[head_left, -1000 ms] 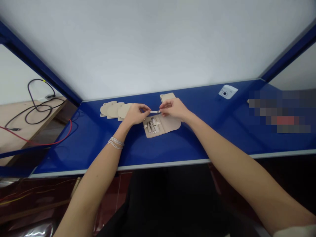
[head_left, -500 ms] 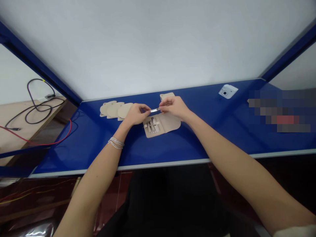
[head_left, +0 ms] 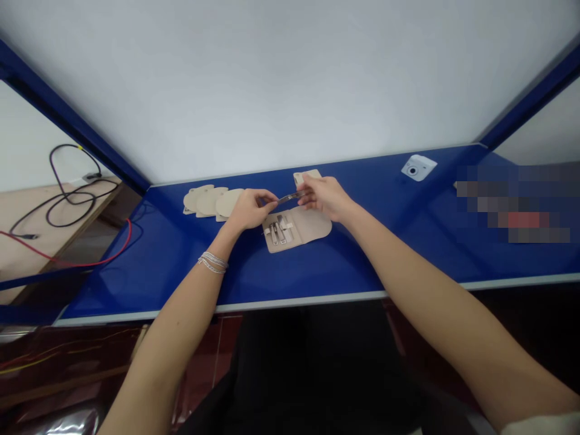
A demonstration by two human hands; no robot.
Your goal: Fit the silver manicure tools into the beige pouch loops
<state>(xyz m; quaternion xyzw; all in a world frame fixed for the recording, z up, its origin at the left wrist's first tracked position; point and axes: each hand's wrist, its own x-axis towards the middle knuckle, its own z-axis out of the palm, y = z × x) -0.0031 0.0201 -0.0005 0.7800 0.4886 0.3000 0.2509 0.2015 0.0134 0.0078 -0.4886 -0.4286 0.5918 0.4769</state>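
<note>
Mid-handling, by the look of the pose: a slim steel manicure tool (head_left: pixel 290 197) held up in the air between both hands, slanting slightly, clear of the open beige manicure case (head_left: pixel 312 225) lying just below it on the glossy blue bench top (head_left: pixel 317 269). Right hand (head_left: pixel 326 198) closed in a pinch on the tool's nearer end, thumb and fingers together around the steel; left hand (head_left: pixel 247 208) curled, its fingertips (head_left: pixel 272 196) just beside the tool's far tip, with no telling from this view whether contact or a small gap lies there. Hands apart overall, joined only by the length of the tool. Inside the case, a row of small steel implements (head_left: pixel 277 231) seated side by side in their loops, with the flap of the case spread to the right. Just behind the left hand, several rounded beige pieces (head_left: pixel 209 201) overlapping in a row; behind the right hand, one more beige piece (head_left: pixel 307 177). Farther right, a pale instant camera (head_left: pixel 419 168) on the blue top. Silver bracelets (head_left: pixel 212 262) around the left wrist. For the next move, a steady, unhurried pinch called for, given so thin and shiny a piece and so little room between fingers and case
</note>
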